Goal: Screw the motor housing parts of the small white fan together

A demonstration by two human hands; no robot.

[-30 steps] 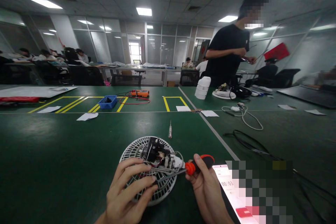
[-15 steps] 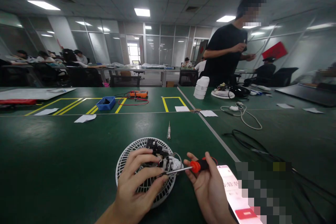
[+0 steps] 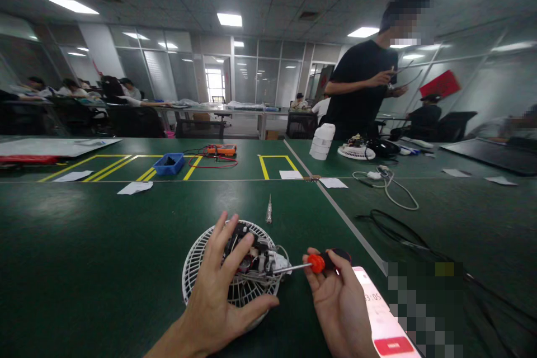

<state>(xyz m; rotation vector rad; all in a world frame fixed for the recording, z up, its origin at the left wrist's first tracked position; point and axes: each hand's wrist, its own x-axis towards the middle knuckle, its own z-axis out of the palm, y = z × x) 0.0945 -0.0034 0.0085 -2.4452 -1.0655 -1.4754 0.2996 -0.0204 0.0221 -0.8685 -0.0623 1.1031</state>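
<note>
The right hand grasped a red-and-black screwdriver, its shaft pointing left at the motor assembly, while the left hand spread its fingers loosely over that assembly, gripping nothing. The assembly sat on a white fan grille on the near tabletop, left of a lit phone; farther off lay a small clear-handled screwdriver.

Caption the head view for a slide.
Left hand spread over a round white grille, right hand holding a screwdriver.
</note>
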